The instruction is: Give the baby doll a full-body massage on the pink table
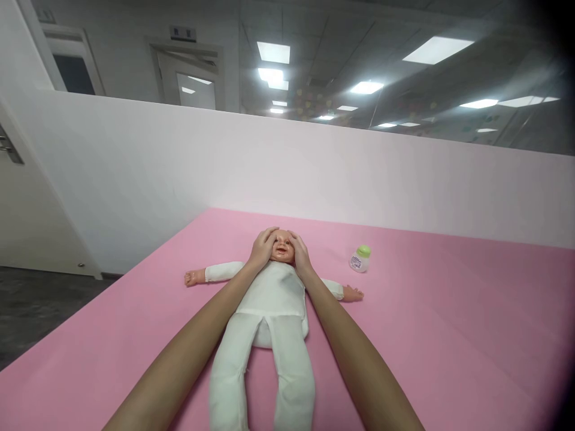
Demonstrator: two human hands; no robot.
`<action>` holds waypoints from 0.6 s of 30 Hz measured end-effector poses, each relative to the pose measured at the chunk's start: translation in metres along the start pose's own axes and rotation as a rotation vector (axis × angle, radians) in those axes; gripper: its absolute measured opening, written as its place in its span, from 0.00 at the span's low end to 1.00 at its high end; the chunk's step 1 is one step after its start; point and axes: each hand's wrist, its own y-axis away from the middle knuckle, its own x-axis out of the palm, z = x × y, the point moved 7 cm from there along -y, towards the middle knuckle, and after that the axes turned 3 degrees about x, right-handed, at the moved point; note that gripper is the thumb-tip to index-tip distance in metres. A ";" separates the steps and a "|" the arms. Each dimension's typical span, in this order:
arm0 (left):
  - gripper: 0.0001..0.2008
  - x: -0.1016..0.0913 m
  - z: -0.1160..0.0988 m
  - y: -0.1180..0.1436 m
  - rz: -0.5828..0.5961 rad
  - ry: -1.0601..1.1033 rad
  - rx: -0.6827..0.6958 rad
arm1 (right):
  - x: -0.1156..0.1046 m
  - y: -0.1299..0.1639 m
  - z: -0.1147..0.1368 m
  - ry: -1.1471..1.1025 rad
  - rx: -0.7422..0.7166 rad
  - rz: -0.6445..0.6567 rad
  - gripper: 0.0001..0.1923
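Observation:
A baby doll point(272, 288) in a white cloth body lies on its back, arms spread and legs toward me. Against the left side of its head rests my left hand point(264, 245), fingers stretched over the temple and forehead. My right hand point(300, 248) lies the same way along the right side of the head. Both palms touch the doll without gripping it, and the fingertips sit near the top of the forehead. Between the hands the doll's face stays visible. To the right stands a small clear bottle point(359, 261) with a green cap, apart from my hands.
The doll and bottle are on a pink table surface point(440, 311). A low white wall point(341, 173) borders the far side. At the left is a door point(40, 203) with a metal handle, and dark floor point(31, 311) shows past the table's left edge.

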 end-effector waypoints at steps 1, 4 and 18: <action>0.16 0.000 0.000 0.000 0.001 -0.001 0.000 | 0.000 0.000 0.000 -0.001 -0.001 -0.003 0.21; 0.16 0.000 0.001 0.000 0.003 -0.002 0.003 | 0.001 0.000 0.001 -0.010 0.001 -0.004 0.21; 0.16 0.003 0.005 0.001 -0.021 -0.035 0.012 | -0.001 0.005 0.000 -0.042 0.044 -0.040 0.21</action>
